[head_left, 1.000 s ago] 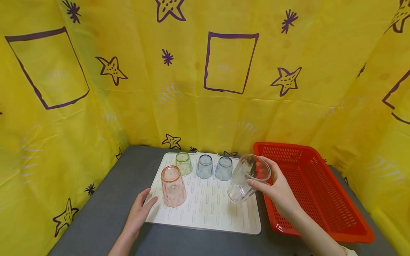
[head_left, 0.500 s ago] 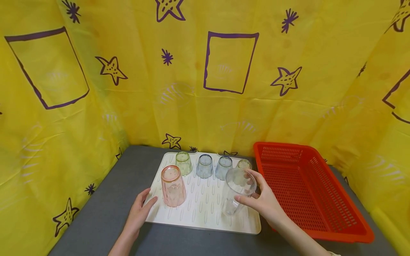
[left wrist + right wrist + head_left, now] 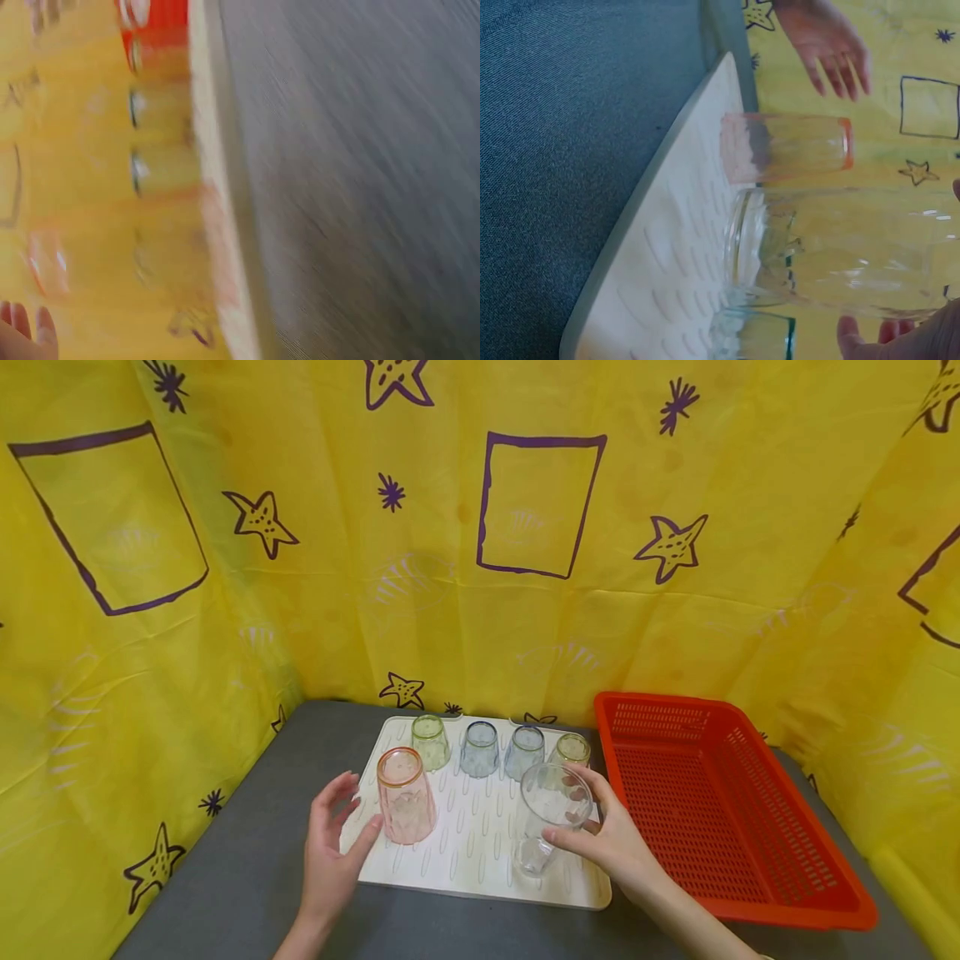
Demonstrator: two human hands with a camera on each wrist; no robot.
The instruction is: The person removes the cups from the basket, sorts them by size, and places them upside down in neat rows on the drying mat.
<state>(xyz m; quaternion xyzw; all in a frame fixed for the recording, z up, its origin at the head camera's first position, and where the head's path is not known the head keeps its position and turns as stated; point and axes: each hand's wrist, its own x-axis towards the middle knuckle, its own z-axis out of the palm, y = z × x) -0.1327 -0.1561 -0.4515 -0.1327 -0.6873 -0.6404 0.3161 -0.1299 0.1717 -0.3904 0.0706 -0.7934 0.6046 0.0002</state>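
My right hand (image 3: pixel 615 843) grips a large clear glass (image 3: pixel 536 852) over the right part of the white ribbed tray (image 3: pixel 480 860). Its wide rim faces up; whether its base touches the tray I cannot tell. In the right wrist view the clear glass (image 3: pixel 855 247) fills the middle, fingers at its side. A tall pink glass (image 3: pixel 407 810) with an orange rim stands upright on the tray's left. Beside it my left hand (image 3: pixel 333 852) holds nothing, thumb close to the glass, fingers apart. The left wrist view is blurred.
Along the tray's back edge stand a green glass (image 3: pixel 430 745), two blue glasses (image 3: pixel 478 752) and a yellowish glass (image 3: pixel 572 750). A red perforated basket (image 3: pixel 720 827) sits at the right on the grey table (image 3: pixel 240 835). Yellow patterned cloth (image 3: pixel 420 627) hangs behind.
The right hand has brought the clear glass left and toward the front of the tray, tilting less, uncovering the yellowish glass. My left hand has lifted and moved closer to the pink glass.
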